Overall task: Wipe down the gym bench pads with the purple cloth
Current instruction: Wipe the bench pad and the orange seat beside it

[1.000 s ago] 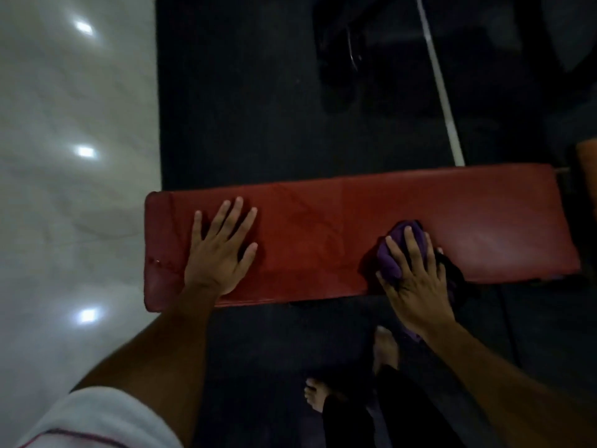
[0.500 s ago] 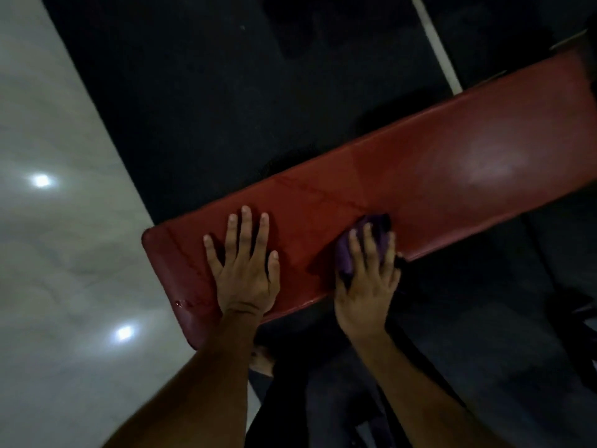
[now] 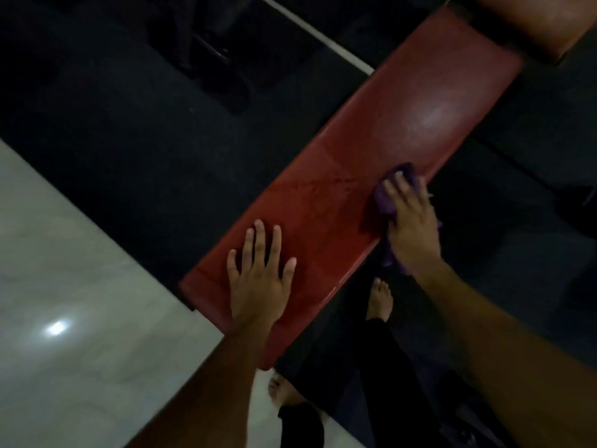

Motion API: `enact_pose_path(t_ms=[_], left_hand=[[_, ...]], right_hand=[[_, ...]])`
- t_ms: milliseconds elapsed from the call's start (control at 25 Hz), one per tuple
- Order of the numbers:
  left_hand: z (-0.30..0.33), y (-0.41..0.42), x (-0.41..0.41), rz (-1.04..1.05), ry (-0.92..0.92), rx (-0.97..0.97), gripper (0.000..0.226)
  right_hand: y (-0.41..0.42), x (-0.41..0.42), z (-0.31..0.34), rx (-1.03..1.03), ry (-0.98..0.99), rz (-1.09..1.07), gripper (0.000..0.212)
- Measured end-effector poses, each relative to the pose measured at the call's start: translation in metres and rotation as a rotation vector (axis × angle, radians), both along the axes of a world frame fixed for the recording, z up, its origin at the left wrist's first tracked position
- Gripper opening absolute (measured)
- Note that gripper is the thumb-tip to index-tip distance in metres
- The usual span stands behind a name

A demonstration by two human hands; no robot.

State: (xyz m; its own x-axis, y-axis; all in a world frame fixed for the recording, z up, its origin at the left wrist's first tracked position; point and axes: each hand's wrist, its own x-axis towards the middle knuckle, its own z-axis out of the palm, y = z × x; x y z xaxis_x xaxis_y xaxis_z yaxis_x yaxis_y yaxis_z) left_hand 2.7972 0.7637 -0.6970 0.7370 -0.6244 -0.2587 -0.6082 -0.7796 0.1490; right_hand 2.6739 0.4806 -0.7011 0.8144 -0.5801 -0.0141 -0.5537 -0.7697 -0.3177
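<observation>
Now right hand (image 3: 412,221) pressing purple cloth (image 3: 386,202) at red pad (image 3: 371,147) near edge, left hand (image 3: 258,279) flat, fingers spread.

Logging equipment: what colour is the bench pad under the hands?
Dark red bench pad, seen in the head view.
</observation>
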Motion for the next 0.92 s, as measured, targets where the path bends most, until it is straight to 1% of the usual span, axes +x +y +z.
enact_pose_path(t_ms=[80,120,240,320,400,480,520,600,640,720,800,880,920], left_hand=[[0.001,0.029,0.027,-0.232,-0.024,0.003,0.07],[-0.001,0.038,0.035,-0.277,-0.03,-0.01,0.07],[-0.011,0.039,0.039,-0.265,-0.045,-0.04,0.071],[-0.013,0.039,0.037,-0.27,-0.045,-0.07,0.072],[-0.016,0.043,0.039,-0.286,-0.074,-0.078,0.074],[-0.017,0.043,0.041,-0.289,-0.069,-0.085,0.074],[-0.016,0.043,0.041,-0.3,-0.07,-0.102,0.074],[-0.017,0.042,0.041,-0.313,-0.08,-0.124,0.073],[-0.017,0.042,0.042,-0.312,-0.085,-0.135,0.073],[-0.018,0.043,0.041,-0.302,-0.084,-0.15,0.074],[-0.02,0.042,0.041,-0.297,-0.088,-0.158,0.074],[-0.022,0.044,0.042,-0.3,-0.089,-0.171,0.073],[-0.022,0.044,0.041,-0.306,-0.097,-0.171,0.073]], right_hand=[[-0.008,0.009,-0.006,0.044,-0.047,-0.133,0.069],[0.006,0.012,-0.007,0.087,-0.094,-0.196,0.067],[0.101,0.005,-0.003,0.228,-0.178,-0.299,0.071],[0.166,-0.007,0.004,0.342,-0.127,-0.244,0.074],[0.194,-0.014,0.015,0.435,-0.054,-0.189,0.077],[0.174,-0.015,0.032,0.42,-0.005,-0.093,0.07],[0.155,-0.013,0.044,0.42,-0.006,-0.082,0.064],[0.106,-0.003,0.066,0.408,-0.079,-0.127,0.056],[0.079,0.008,0.072,0.328,-0.122,-0.134,0.055],[0.03,0.045,0.065,0.133,-0.152,-0.048,0.054],[0.009,0.084,0.041,0.046,-0.048,-0.005,0.056],[0.009,0.106,0.017,-0.016,0.107,0.0,0.058],[0.012,0.114,0.01,-0.04,0.137,-0.02,0.059]])
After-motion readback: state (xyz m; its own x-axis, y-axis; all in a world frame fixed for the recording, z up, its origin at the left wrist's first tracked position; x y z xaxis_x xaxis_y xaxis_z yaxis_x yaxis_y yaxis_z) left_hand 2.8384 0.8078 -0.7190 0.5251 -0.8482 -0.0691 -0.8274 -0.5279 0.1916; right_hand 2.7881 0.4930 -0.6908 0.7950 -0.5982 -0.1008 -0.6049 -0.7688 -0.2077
